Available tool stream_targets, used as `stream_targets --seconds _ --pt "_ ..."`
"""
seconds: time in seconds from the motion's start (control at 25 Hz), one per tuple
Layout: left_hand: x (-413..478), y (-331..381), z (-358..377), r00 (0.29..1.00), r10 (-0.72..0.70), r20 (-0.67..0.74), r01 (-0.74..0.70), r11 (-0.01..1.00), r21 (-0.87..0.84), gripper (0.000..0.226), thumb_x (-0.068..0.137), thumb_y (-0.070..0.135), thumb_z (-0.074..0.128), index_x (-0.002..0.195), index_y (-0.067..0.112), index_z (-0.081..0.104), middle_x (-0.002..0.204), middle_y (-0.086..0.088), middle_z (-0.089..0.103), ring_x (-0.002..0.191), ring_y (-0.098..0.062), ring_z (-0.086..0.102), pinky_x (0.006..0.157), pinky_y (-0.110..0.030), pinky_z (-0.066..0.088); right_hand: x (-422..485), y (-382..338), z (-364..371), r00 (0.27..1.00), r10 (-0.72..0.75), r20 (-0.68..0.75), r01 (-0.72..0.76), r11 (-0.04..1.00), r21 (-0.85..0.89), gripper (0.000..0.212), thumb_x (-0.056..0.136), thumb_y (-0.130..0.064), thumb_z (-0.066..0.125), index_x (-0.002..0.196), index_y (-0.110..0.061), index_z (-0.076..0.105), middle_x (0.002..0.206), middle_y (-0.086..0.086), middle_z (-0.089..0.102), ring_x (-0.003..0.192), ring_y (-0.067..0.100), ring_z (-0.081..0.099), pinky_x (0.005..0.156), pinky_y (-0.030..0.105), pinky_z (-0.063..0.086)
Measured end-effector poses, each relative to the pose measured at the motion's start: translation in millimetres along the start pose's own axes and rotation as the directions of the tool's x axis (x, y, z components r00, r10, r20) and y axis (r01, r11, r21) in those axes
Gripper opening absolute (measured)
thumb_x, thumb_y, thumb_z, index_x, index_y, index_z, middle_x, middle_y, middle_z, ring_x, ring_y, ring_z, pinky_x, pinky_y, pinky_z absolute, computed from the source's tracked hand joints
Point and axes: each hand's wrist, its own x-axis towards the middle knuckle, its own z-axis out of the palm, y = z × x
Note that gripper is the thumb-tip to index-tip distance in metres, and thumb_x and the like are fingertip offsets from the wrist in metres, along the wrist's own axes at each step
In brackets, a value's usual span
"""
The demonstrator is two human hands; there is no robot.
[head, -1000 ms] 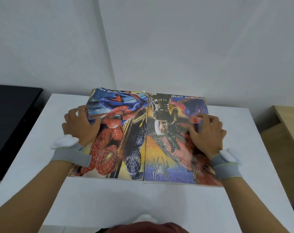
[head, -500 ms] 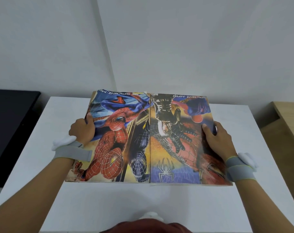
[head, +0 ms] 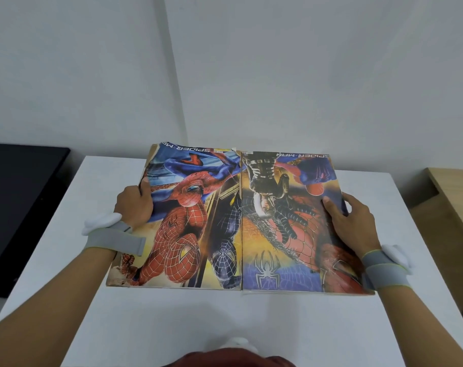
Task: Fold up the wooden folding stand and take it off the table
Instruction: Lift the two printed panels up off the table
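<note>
The wooden folding stand (head: 238,221) lies opened flat on the white table (head: 172,321), its two panels covered with bright Spider-Man pictures and meeting at a centre seam. My left hand (head: 133,205) grips the stand's left edge, thumb on top of the picture. At the right edge my right hand (head: 353,218) holds the other panel, thumb on top and fingers curled around the side. Both wrists wear grey straps with white pads.
A black surface (head: 18,202) stands to the left of the table. A light wooden piece of furniture (head: 455,207) sits to the right. A white wall corner rises behind the table. Something red (head: 230,360) shows at the bottom edge.
Both hands have slid outward from the tops of the panels to the stand's left and right edges and taken hold there. The stand looks slightly nearer and higher.
</note>
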Motion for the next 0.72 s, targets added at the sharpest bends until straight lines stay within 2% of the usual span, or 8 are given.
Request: stream_targets --seconds 0.2,0.4,0.52,0.72 --pt "3 13 -30 0.998 0.017 0.061 -0.020 0.999 0.039 0.065 0.104 0.038 0.024 0.123 -0.015 0.055 0.128 -0.036 0.056 0.120 -0.049 0.052 0.101 -0.049 0.040 6 -11 -10 0.999 -0.053 -0.003 0.053 0.999 -0.006 0.051 0.089 -0.049 0.058 0.124 -0.013 0.061 0.124 0.013 0.066 0.105 0.037 0.062 0.092 0.040 0.046" --pt "14 15 -56 0.995 0.084 0.059 -0.087 0.995 0.055 0.065 0.105 0.036 0.023 0.119 -0.017 0.057 0.127 -0.037 0.056 0.120 -0.048 0.052 0.101 -0.047 0.039 17 -21 -33 0.997 -0.080 -0.020 0.079 0.996 -0.038 0.050 0.088 -0.050 0.058 0.122 -0.013 0.063 0.121 0.014 0.067 0.103 0.038 0.061 0.087 0.038 0.044" --pt "26 13 -71 0.986 0.141 0.088 -0.144 0.989 0.038 0.067 0.105 0.037 0.023 0.109 -0.020 0.059 0.117 -0.041 0.059 0.111 -0.051 0.056 0.096 -0.051 0.042 23 -24 -47 0.996 -0.085 -0.021 0.083 0.995 -0.062 0.051 0.088 -0.052 0.057 0.121 -0.014 0.063 0.121 0.014 0.067 0.103 0.037 0.061 0.091 0.043 0.046" --pt "52 6 -99 0.983 0.175 0.062 -0.178 0.983 0.050 0.074 0.103 0.042 0.023 0.088 -0.019 0.062 0.098 -0.041 0.063 0.097 -0.048 0.061 0.088 -0.045 0.044 32 -21 -75 0.995 -0.096 -0.033 0.093 0.993 -0.077 0.049 0.089 -0.053 0.055 0.112 -0.012 0.067 0.113 0.018 0.069 0.098 0.035 0.061 0.086 0.044 0.048"
